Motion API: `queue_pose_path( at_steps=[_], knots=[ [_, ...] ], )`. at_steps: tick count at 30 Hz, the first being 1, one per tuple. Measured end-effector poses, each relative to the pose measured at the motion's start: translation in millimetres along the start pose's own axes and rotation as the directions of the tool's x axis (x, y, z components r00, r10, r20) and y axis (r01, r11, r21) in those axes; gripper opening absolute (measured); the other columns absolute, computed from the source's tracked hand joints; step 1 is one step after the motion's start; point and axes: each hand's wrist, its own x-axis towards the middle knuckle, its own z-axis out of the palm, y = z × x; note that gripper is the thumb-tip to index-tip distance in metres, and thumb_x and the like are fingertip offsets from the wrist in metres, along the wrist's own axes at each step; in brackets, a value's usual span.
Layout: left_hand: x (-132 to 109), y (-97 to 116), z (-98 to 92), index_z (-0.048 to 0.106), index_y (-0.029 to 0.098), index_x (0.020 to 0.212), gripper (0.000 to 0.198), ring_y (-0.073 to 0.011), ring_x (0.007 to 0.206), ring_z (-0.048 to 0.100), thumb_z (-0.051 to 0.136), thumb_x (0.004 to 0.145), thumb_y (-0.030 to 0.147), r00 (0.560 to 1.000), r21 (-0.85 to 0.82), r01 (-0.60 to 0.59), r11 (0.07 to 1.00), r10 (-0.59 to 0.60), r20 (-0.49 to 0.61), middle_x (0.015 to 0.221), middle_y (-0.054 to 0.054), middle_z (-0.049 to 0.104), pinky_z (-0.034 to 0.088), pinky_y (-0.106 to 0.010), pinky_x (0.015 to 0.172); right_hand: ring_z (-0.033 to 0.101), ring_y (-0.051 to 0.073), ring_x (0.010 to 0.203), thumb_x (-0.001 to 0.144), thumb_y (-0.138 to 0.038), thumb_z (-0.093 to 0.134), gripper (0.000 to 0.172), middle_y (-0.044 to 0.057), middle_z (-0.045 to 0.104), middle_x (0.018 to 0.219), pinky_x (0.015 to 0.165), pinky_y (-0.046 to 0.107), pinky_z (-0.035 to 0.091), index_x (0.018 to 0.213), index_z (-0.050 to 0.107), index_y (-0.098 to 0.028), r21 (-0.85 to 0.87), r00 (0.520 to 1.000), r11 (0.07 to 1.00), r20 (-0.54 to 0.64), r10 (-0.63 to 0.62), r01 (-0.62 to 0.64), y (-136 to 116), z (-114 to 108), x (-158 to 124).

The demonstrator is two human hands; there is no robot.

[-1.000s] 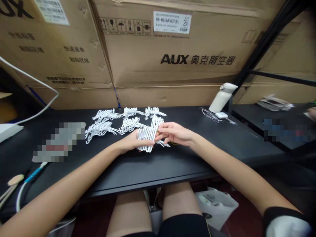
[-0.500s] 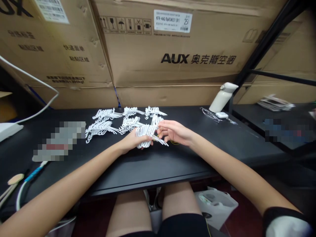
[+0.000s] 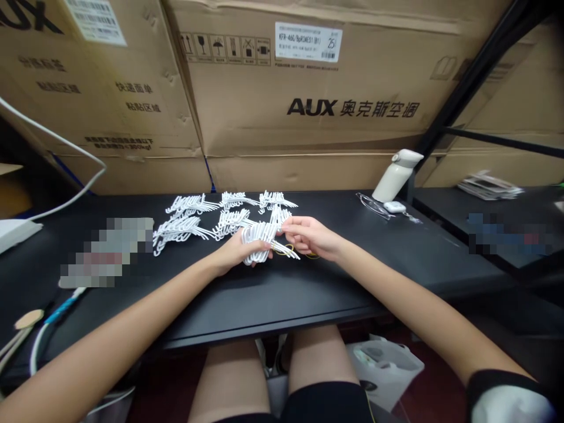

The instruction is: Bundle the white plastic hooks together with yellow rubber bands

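My left hand (image 3: pixel 233 251) is closed round a bundle of white hooks (image 3: pixel 258 235), their thin straight ends pointing to the right. Close by on the right, my right hand (image 3: pixel 315 238) has its fingers pressed together near white hook ends; what the fingertips pinch is hidden. A thin yellow loop (image 3: pixel 284 250) shows between the bundle and my right hand, and more yellow strand (image 3: pixel 312 255) appears below that hand. Behind my hands, further bundles of white hooks (image 3: pixel 183 229) lie in two rows on the black table (image 3: pixel 264 299).
Large cardboard boxes (image 3: pixel 308 135) stand along the back. At the right are a cream bottle (image 3: pixel 394 176), glasses (image 3: pixel 374 204) and a small white case (image 3: pixel 394 207). On the left lie a blurred flat object (image 3: pixel 106 252) and a white cable (image 3: pixel 44 335). A plastic bag (image 3: pixel 388 364) is under the table.
The yellow loop beside the bundle is now more plainly visible. My right fingers have drawn closer together and shifted slightly; my left hand still holds the bundle in the same place.
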Motion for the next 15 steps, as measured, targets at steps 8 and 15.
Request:
queue_pose_path(
  at_steps=[8,15],
  knots=[
    [-0.5,2.2,0.9,0.063,0.013,0.077,0.025,-0.0101,0.047,0.051,0.067,0.069,0.037,1.000,-0.007,0.003,1.000,-0.003,0.012,0.063,-0.002,0.066,0.041,-0.021,0.041,0.028,0.001,0.036,0.072,-0.040,0.074,0.028,-0.009,0.045,0.049,0.035,0.015,0.020,0.077,0.059,-0.016,-0.063,1.000,0.998,-0.018,-0.009,0.008,3.3,-0.7,0.6],
    [-1.8,7.4,1.8,0.065,0.013,0.074,0.022,-0.0098,0.046,0.050,0.064,0.070,0.034,1.000,-0.015,0.006,1.000,-0.006,-0.003,0.061,-0.001,0.064,0.038,-0.021,0.041,0.043,0.006,0.043,0.070,-0.041,0.074,0.028,-0.002,0.060,0.058,0.042,0.020,0.037,0.079,0.072,-0.015,-0.317,0.993,0.942,-0.014,-0.121,0.111,7.6,-0.5,0.8]
  ],
)
